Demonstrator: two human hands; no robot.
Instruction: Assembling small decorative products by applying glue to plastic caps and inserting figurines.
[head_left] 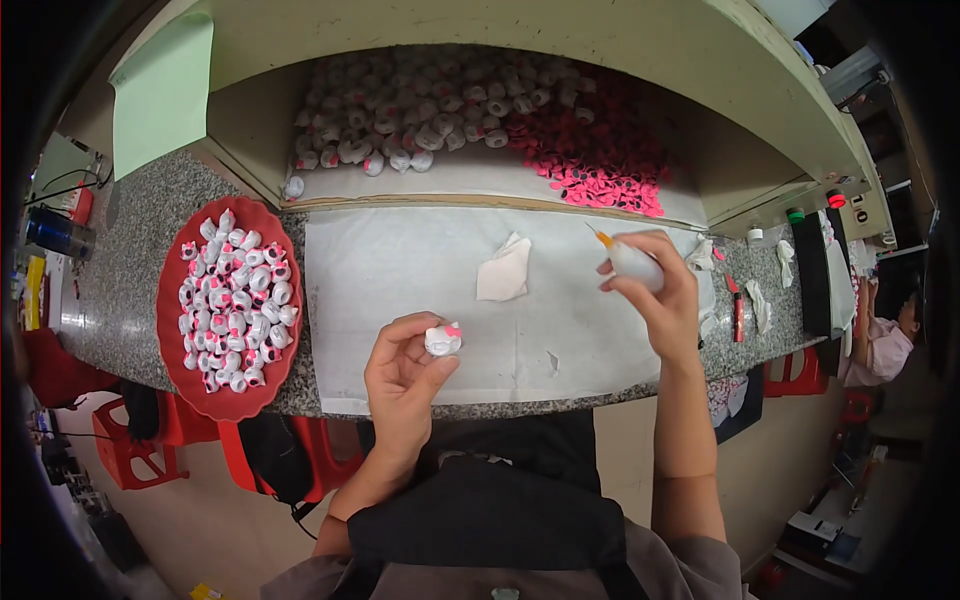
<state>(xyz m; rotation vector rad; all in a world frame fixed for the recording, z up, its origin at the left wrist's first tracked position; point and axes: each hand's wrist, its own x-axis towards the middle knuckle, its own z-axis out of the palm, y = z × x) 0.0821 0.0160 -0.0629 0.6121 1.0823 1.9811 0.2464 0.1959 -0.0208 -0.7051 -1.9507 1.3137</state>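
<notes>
White, small and rounded, with a pink patch on its upper side: one figurine (442,341) is held above the near part of the work sheet, just left of its middle. Left hand (402,372): pinching this figurine between thumb and fingers, palm turned upward. Right hand (672,300): closed around a translucent whitish squeeze bottle (638,267), fingers wrapped about its body; the bottle is tilted, its orange nozzle (604,239) and thin needle tip directed up and to the left. Nozzle and figurine are well apart. Between the hands, farther back, a folded white cloth (504,268) lies on the pale, translucent work sheet (390,265), which covers part of a speckled grey stone counter (130,300). Left of the sheet: an oval red dish with a scalloped rim (172,345), bearing many white figurines with pink and dark parts (236,310). Behind the sheet, inside a cream-coloured cubby: a large heap of white rounded pieces (400,105) on the left, adjoining a pile of bright pink flat pieces with dark spots (610,185) on the right. Right of the sheet: a slim red tool (738,312) beside a crumpled white cloth (760,305).
</notes>
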